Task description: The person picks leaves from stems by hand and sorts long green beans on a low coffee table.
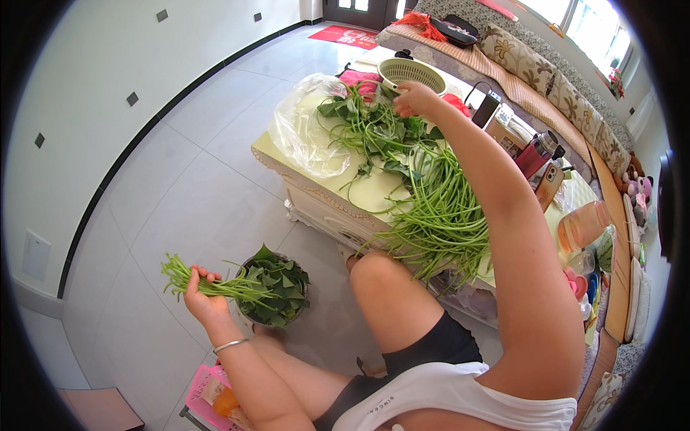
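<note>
My left hand (205,291) is closed around a bunch of green leaf stems (241,289), their cut ends pointing left. Just right of that hand, a round bin on the floor is heaped with dark green leaves (277,287). Over the far part of the table, my right hand (413,100) hovers by the near rim of a pale green colander (411,74). Its fingers look curled and blurred, so whether they hold anything cannot be made out. Below it lie leafy greens (374,122), and a large pile of long green stems (442,212) spreads toward me.
A clear plastic bag (305,136) lies at the table's left side. Along the right stand a dark red thermos (535,154), a phone (550,183) and a jar of orange liquid (583,224). A pink basket (205,391) sits low left; a sofa (517,54) lines the back.
</note>
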Available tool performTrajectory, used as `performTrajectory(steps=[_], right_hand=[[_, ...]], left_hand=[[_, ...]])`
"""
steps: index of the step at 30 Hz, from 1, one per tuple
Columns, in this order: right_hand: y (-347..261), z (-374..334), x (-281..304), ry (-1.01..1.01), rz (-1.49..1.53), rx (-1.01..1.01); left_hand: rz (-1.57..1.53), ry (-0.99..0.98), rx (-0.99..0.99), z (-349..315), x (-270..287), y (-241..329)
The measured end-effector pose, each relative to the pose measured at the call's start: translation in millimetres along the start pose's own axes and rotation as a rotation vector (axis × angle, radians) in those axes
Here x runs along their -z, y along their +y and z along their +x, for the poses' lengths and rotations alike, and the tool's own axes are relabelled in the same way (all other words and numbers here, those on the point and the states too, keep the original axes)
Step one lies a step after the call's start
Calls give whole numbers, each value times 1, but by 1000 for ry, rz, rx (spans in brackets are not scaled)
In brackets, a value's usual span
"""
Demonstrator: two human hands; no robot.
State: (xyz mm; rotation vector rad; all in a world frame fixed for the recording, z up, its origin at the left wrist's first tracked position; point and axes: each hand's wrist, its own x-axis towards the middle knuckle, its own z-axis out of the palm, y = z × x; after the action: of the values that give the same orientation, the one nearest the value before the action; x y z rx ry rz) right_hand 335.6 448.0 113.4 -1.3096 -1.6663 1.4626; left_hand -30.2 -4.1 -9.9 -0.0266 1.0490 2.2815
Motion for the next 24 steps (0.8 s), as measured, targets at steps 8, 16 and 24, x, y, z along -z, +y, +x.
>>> performTrajectory(steps=[8, 16, 24], right_hand=[[35, -40, -51, -352, -1174, -116], [59, -64, -64, 188, -1392, -9], [26, -71, -49, 239, -1175, 95]], left_hand=[[13, 14, 4, 0, -2, -3], [19, 5, 15, 0, -4, -4], [2, -22, 39, 3, 1, -3]])
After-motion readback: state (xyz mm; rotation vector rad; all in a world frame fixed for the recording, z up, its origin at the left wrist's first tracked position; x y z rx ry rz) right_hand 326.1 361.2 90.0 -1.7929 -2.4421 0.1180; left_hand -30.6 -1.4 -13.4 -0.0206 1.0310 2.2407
